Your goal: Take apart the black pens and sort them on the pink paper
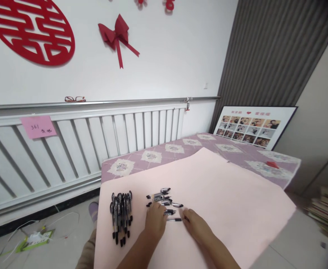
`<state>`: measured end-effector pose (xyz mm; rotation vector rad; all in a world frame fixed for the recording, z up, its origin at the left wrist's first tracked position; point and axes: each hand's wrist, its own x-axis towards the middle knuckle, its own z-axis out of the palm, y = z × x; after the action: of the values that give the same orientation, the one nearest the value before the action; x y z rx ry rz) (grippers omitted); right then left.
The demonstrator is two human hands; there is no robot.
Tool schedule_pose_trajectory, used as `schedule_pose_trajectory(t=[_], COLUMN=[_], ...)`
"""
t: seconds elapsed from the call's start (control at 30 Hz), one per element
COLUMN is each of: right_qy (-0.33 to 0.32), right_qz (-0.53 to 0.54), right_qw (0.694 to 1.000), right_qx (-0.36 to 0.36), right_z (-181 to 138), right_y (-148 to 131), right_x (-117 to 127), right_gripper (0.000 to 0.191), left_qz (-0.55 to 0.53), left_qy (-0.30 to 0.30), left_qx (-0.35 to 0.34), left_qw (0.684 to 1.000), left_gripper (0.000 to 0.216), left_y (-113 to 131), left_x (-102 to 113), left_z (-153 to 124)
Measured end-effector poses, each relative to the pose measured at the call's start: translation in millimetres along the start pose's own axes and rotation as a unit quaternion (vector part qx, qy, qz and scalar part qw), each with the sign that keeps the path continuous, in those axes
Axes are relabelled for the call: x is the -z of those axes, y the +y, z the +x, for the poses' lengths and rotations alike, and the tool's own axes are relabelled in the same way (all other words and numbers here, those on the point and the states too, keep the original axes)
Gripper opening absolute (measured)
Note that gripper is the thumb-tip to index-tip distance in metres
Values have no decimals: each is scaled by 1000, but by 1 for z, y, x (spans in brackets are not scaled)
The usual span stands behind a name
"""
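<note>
A pink sheet covers the near part of a table. On it lies a neat bundle of several black pens at the left. A looser scatter of pens and caps lies just beyond my hands. My left hand rests on the sheet with fingers curled at the scatter's near edge. My right hand pinches the end of one pen lying between the two hands.
A purple patterned tablecloth shows past the sheet. A white radiator with a pink note runs along the wall, glasses on top. A framed photo board leans at the back right. Cables and a power strip lie on the floor at left.
</note>
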<state>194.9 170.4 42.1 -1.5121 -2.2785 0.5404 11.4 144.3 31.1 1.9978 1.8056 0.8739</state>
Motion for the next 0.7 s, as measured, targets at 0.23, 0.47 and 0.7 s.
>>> schedule_pose_trajectory(t=[0.23, 0.47, 0.7], right_qy=[-15, -24, -6], right_qz=[-34, -37, -16], right_qw=[999, 999, 1000], right_qx=[9, 14, 4], right_z=[10, 25, 22], right_y=[2, 6, 15], right_x=[-5, -17, -20], right_gripper=[19, 18, 12], left_qz=[80, 136, 155], left_qy=[-57, -83, -86], left_qx=[-5, 17, 18], left_qw=[995, 987, 984], left_gripper=[21, 23, 20], left_y=[-1, -6, -5], left_x=[-11, -14, -12], left_z=[21, 31, 28])
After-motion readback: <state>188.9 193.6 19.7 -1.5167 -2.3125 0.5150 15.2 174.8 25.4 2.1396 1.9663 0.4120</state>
